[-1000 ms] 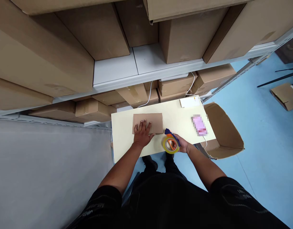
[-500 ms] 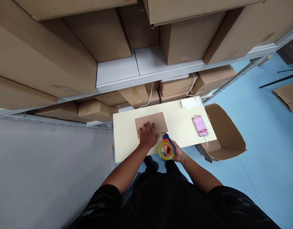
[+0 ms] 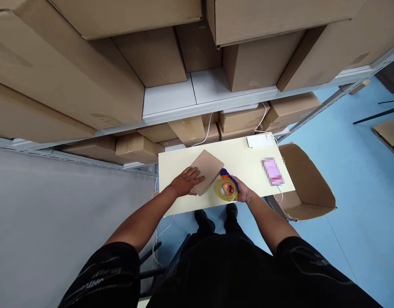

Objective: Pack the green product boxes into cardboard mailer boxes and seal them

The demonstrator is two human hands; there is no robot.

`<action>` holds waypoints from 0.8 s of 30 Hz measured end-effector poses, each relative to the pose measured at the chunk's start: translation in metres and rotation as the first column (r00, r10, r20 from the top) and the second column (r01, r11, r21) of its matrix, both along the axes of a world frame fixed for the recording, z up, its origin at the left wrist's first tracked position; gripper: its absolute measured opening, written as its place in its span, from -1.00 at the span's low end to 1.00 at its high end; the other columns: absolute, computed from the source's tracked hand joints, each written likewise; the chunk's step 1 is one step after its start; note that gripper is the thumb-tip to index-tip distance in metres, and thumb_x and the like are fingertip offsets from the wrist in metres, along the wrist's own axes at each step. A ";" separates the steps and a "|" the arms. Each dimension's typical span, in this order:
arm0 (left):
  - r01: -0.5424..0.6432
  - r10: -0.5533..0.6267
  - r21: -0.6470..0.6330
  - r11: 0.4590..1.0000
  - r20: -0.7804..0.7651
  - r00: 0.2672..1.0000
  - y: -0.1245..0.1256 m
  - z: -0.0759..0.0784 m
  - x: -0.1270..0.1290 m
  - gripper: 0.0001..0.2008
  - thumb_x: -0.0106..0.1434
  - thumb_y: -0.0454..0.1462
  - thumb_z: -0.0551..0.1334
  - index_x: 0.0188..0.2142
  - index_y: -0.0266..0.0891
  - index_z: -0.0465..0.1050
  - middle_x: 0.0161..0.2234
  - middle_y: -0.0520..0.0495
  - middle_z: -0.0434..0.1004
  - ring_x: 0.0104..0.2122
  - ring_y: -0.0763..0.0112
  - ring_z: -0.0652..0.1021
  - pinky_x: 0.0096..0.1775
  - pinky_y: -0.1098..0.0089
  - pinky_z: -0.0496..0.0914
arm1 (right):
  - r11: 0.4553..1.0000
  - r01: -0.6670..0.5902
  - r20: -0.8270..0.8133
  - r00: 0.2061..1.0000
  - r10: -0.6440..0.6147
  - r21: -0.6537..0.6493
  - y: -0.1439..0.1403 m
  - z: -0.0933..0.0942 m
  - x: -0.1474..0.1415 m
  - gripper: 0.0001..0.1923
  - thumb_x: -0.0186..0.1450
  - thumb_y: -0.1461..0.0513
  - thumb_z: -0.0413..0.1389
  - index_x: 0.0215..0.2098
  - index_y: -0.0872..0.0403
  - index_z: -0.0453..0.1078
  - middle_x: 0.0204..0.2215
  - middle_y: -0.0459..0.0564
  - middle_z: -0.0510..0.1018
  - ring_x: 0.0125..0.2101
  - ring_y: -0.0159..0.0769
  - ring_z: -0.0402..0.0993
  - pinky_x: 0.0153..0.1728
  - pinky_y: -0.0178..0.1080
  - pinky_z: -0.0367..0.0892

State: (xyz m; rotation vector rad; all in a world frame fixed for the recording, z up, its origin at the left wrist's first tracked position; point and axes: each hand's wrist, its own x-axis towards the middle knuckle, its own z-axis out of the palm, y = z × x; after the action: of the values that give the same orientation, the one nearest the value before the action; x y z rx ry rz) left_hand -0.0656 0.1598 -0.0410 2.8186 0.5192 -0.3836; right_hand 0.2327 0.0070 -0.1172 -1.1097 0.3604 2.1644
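Note:
A small flat cardboard box (image 3: 208,169) lies turned at an angle on the pale yellow table (image 3: 171,167). My left hand (image 3: 186,182) grips its left side, fingers spread over the top face and thumb down by the near edge. In my right hand (image 3: 242,190) is a tape dispenser (image 3: 234,185), blue and orange, loaded with a roll of clear yellowish tape (image 3: 220,194). The dispenser's blue head is close to the box's right corner; whether they touch I cannot tell.
A pink phone (image 3: 273,172), blurred out, and a white flat item (image 3: 260,140) lie on the table's right part. An open carton (image 3: 308,184) stands on the floor to the right. Shelves with large cardboard boxes (image 3: 152,55) rise behind the table. A white cable (image 3: 207,130) hangs there.
The small box has been turned on the table, a corner now toward me. My left hand has shifted from its top to its left side. The tape dispenser stays near its right side.

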 end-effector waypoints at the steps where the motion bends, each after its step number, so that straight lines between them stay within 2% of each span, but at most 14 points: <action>1: -0.019 0.018 0.012 1.000 0.029 0.999 -0.003 -0.003 0.001 -0.01 0.07 0.03 0.52 0.43 -0.05 0.22 0.45 -0.28 0.13 0.46 -0.13 0.06 0.41 -0.01 -0.09 | 1.000 -0.011 0.014 1.000 0.011 0.010 0.009 0.001 0.003 -0.42 0.43 -0.20 -0.03 -0.08 0.09 0.48 -0.29 0.10 0.68 -0.26 -0.10 0.64 -0.12 -0.02 0.56; 5: -0.174 0.170 0.036 0.984 0.104 0.980 -0.019 -0.015 0.005 0.06 0.09 0.14 0.47 0.46 -0.10 0.14 0.53 -0.31 -0.15 0.49 -0.15 -0.07 0.42 -0.11 -0.14 | 0.998 -0.062 0.100 0.993 0.060 0.018 0.030 0.001 0.014 -0.40 0.41 -0.23 0.00 -0.03 0.10 0.47 -0.26 0.12 0.68 -0.25 -0.08 0.64 -0.18 0.01 0.57; 8: -0.260 0.255 0.031 0.965 0.109 0.961 -0.027 -0.020 0.008 0.06 0.10 0.13 0.47 0.47 -0.07 0.11 0.53 -0.28 -0.15 0.50 -0.10 -0.06 0.42 -0.14 -0.13 | 0.997 -0.065 0.119 0.991 0.060 0.043 0.030 -0.003 0.020 -0.37 0.40 -0.24 0.01 0.00 0.10 0.46 -0.22 0.13 0.68 -0.21 -0.05 0.64 -0.17 0.05 0.57; 11: -0.290 0.287 0.020 0.957 0.107 0.952 -0.031 -0.022 0.011 0.06 0.10 0.13 0.47 0.47 -0.06 0.11 0.53 -0.27 -0.13 0.50 -0.09 -0.05 0.42 -0.15 -0.10 | 0.997 -0.066 0.115 0.991 0.060 0.044 0.021 -0.005 0.020 -0.36 0.38 -0.26 0.00 0.00 0.09 0.46 -0.22 0.15 0.68 -0.22 -0.01 0.64 -0.17 0.12 0.56; 18: -0.402 0.394 0.044 0.915 0.119 0.911 -0.044 -0.023 0.026 0.02 0.14 0.16 0.42 0.47 -0.08 0.12 0.53 -0.26 -0.15 0.49 -0.11 -0.03 0.40 -0.14 -0.04 | 0.998 -0.069 0.015 0.998 0.069 -0.001 -0.022 -0.004 -0.003 -0.38 0.39 -0.25 -0.03 -0.08 0.09 0.47 -0.33 0.08 0.66 -0.28 -0.10 0.62 -0.14 0.04 0.56; 24: -0.522 0.516 0.052 0.851 0.101 0.851 -0.055 -0.021 0.046 -0.04 0.21 0.21 0.33 0.48 -0.07 0.12 0.53 -0.27 -0.14 0.49 -0.18 -0.05 0.28 -0.14 0.18 | 0.998 -0.034 -0.029 0.999 0.033 -0.048 -0.079 -0.011 -0.034 -0.42 0.39 -0.25 -0.04 -0.17 0.03 0.48 -0.47 0.01 0.62 -0.37 -0.13 0.60 -0.14 -0.01 0.56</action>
State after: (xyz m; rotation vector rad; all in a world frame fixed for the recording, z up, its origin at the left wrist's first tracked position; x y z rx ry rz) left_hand -0.0197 0.1044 -0.0620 2.5984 1.2592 -0.1337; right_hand 0.1991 -0.0718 -0.1280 -1.1206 0.4112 2.2132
